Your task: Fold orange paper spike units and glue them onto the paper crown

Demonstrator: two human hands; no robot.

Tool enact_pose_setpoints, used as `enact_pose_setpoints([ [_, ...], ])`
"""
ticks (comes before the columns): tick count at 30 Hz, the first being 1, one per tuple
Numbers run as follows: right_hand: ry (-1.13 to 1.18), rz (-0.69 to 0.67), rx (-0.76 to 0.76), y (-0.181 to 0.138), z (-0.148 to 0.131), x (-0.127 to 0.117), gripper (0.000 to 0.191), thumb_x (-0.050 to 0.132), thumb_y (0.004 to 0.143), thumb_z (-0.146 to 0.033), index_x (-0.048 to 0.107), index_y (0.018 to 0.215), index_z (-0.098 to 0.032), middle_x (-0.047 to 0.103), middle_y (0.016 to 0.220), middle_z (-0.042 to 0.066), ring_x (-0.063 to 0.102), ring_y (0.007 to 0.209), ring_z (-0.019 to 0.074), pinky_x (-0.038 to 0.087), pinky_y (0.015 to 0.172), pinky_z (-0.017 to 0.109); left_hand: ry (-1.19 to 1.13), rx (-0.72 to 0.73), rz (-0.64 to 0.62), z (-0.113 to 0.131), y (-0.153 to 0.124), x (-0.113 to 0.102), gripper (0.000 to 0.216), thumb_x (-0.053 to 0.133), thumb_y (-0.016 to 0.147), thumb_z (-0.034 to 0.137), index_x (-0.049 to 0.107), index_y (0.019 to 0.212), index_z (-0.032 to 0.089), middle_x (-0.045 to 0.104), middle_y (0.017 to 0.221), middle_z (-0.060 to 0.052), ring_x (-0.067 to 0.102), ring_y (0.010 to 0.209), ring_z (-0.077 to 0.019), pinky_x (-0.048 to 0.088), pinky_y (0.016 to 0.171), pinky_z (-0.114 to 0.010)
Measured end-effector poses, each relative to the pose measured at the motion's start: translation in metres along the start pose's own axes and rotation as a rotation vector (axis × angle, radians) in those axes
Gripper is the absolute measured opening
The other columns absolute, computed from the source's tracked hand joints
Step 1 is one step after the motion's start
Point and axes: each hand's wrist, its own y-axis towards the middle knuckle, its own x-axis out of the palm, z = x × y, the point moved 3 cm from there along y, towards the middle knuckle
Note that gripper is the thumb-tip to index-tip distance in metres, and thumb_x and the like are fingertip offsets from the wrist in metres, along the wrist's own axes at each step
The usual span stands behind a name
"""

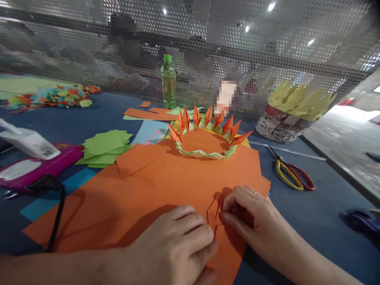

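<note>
My left hand (pixel 178 243) and my right hand (pixel 252 221) meet low in the middle, both pinched on a small folded orange paper piece (pixel 214 213) that stands up between the fingertips. They rest on large orange paper sheets (pixel 133 198) spread over the blue table. Behind the sheets sits a paper ring (pixel 208 136) of green folds with several orange spikes pointing up.
Scissors (pixel 292 172) with yellow and red handles lie right of the sheets. A stack of green paper squares (pixel 105 146), a pink device (pixel 32 166) and a white tool (pixel 28 140) are at left. A green bottle (pixel 168 81) and a yellow-topped basket (pixel 289 114) stand near the mesh wall.
</note>
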Motion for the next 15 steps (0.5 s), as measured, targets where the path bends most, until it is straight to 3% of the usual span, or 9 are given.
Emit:
enact_pose_setpoints([
  [6, 0.07, -0.012, -0.023, -0.0016, 0.005, -0.0035, 0.015, 0.051, 0.096, -0.015, 0.058, 0.088, -0.025, 0.062, 0.085, -0.002, 0.057, 0.079, 0.0157, 0.043, 0.073, 0.031, -0.014, 0.005, 0.0, -0.0021, -0.0007, 0.0018, 0.01, 0.073, 0.088, 0.023, 0.07, 0.096, 0.018, 0.072, 0.093, 0.003, 0.062, 0.087, -0.0151, 0.043, 0.094, -0.03],
  [15, 0.134, -0.062, -0.101, -0.0058, 0.0011, -0.0053, 0.013, 0.061, 0.093, -0.016, 0.062, 0.091, -0.029, 0.066, 0.091, -0.005, 0.058, 0.089, 0.0148, 0.042, 0.081, 0.031, 0.018, 0.012, 0.045, -0.0001, -0.0024, 0.0029, 0.011, 0.063, 0.097, 0.026, 0.071, 0.097, 0.018, 0.072, 0.091, 0.002, 0.062, 0.087, -0.0146, 0.043, 0.095, -0.03],
])
